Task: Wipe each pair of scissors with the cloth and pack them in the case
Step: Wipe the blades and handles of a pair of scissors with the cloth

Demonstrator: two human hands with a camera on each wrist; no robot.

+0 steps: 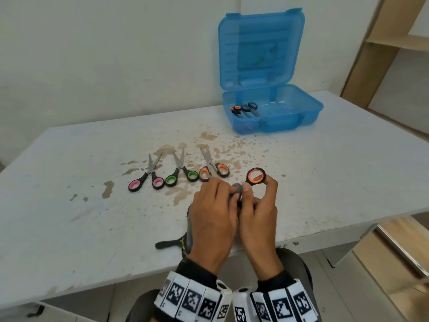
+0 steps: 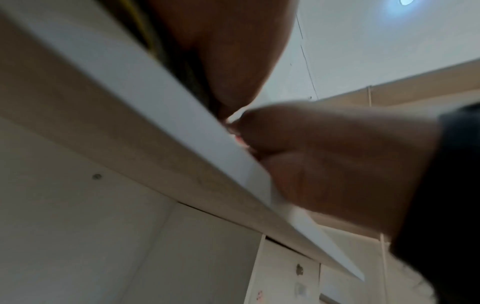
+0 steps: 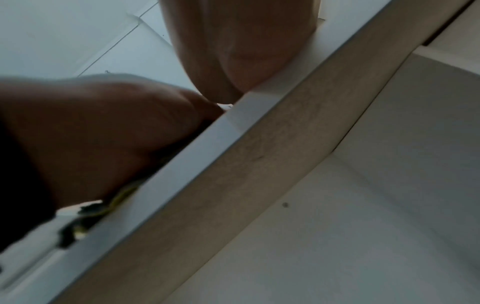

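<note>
Near the table's front edge, my right hand (image 1: 256,203) pinches a pair of orange-handled scissors (image 1: 256,176) with one ring sticking up. My left hand (image 1: 216,210) grips a grey cloth (image 1: 237,190) wrapped round the hidden blades. The cloth's dark tail (image 1: 183,242) trails toward the table's front edge. Beyond the hands, pink-handled scissors (image 1: 146,180), green-handled scissors (image 1: 181,175) and another orange-handled pair (image 1: 213,169) lie in a row. The blue case (image 1: 301,117) stands open at the back right, holding an orange pair (image 1: 236,109) and a blue pair (image 1: 250,106). The wrist views show only the hands' undersides and the table edge (image 2: 182,115).
Brown stains (image 1: 209,147) mark the white tabletop (image 1: 69,217) around the row of scissors. A wall rises behind the table, and wooden shelving (image 1: 394,43) stands at the far right. The table's right edge runs close to my right wrist.
</note>
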